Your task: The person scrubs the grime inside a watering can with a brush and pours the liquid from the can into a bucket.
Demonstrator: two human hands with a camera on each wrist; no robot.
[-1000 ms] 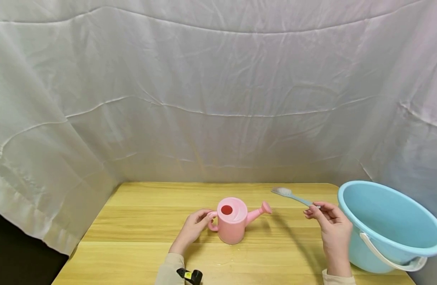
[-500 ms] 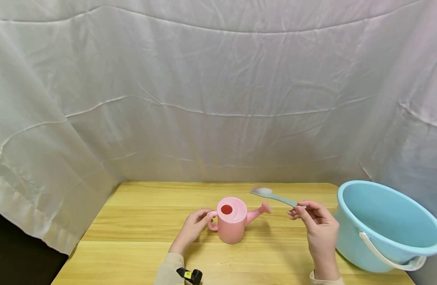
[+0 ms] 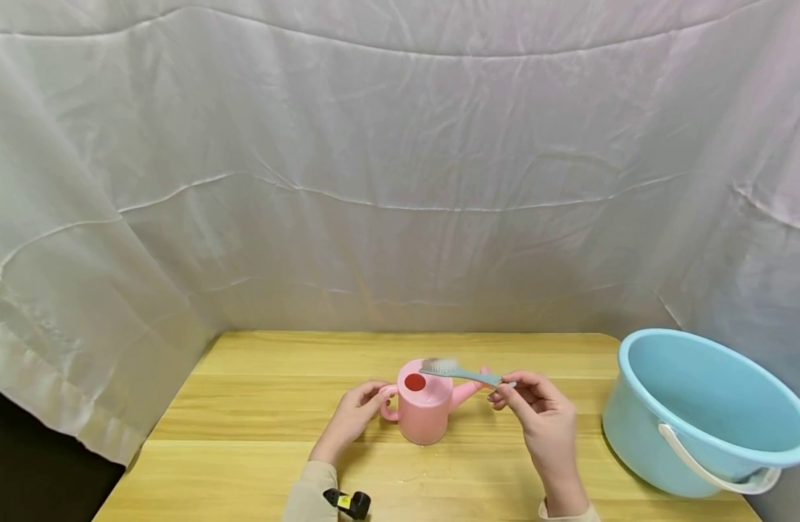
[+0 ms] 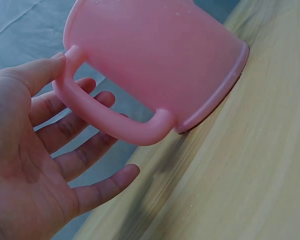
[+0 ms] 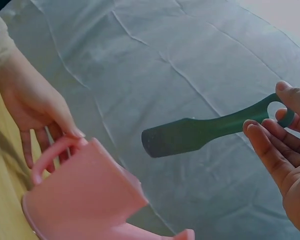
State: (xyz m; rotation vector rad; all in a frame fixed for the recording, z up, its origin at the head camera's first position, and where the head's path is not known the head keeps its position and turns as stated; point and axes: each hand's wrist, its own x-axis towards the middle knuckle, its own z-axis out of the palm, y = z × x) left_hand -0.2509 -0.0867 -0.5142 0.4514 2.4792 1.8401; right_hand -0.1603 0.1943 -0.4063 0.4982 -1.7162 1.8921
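Two items are in hand at the lower centre of the head view: a pink watering can (image 3: 423, 422) and a blue-green brush (image 3: 467, 374) with pale bristles. The can stands upright on the wooden table (image 3: 243, 406), its spout (image 3: 463, 394) toward the right of the frame. The left hand (image 3: 352, 419) pinches the top of the can's looped handle (image 4: 106, 121), thumb in front and fingertips behind; the little finger is spread away from the others. The right hand (image 3: 546, 423) pinches the ringed end of the brush between thumb and fingers. The brush lies nearly level, bristles up, over the can's top and spout in the head view, its tip just beside the round filling hole (image 3: 414, 382). The right wrist view shows brush and can apart.

Step in hand, as judged: steadying the can while the brush is presented above it. A further move would call for a firm handle grip and, if the brush is to enter the hole, tipping its head down and aligning it.

At the right edge stands a light blue bucket (image 3: 635, 428) with a white bail handle (image 3: 690, 464), well apart from the can.
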